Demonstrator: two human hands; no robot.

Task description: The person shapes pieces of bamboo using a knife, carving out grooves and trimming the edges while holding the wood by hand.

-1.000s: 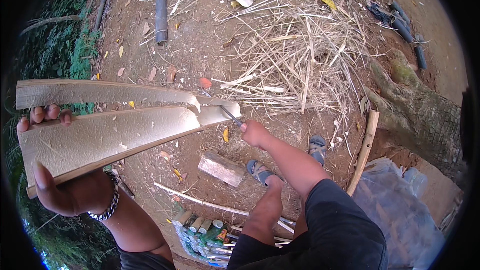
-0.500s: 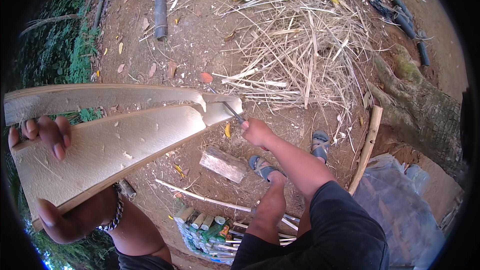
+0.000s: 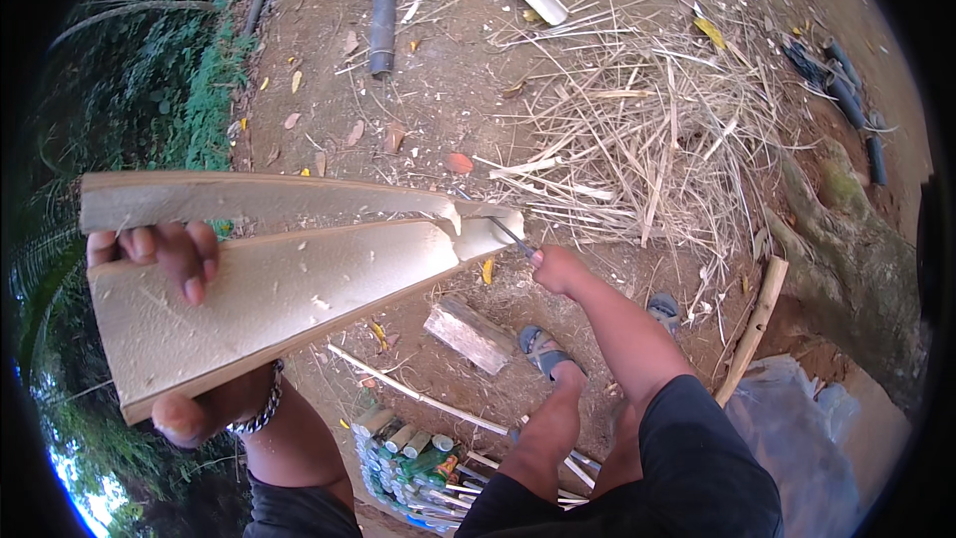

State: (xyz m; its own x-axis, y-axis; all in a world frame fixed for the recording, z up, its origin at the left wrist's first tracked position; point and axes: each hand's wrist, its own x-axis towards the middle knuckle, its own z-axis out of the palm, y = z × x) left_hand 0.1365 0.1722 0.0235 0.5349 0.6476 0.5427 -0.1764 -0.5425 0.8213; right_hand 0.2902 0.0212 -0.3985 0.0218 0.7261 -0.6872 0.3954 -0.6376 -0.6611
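Observation:
A split length of bamboo (image 3: 269, 289), pale inner face up, reaches across the left half of the view. A long slit parts it into a narrow strip (image 3: 269, 194) and a wider one, still joined near the right end. My left hand (image 3: 179, 254) is closed round its wide left end, fingers through the gap between the strips and thumb at the lower edge. At the right end my right hand (image 3: 560, 269) is closed on a thin dark blade, seen nearly edge-on like a knife (image 3: 510, 234), which lies across the slit. Its handle is mostly hidden in my fist.
A heap of bamboo shavings (image 3: 647, 130) lies beyond my right hand. Tree roots (image 3: 846, 249) and a pale stick (image 3: 754, 329) are at the right. A wood block (image 3: 468, 334) lies by my sandalled feet, near bundled plastic bottles (image 3: 393, 468). A dark bamboo pole (image 3: 384, 10) lies ahead.
The whole view has shifted, so ground, hands and bamboo appear farther right. Both hands keep their holds. The blade remains in the slit near the bamboo's right end.

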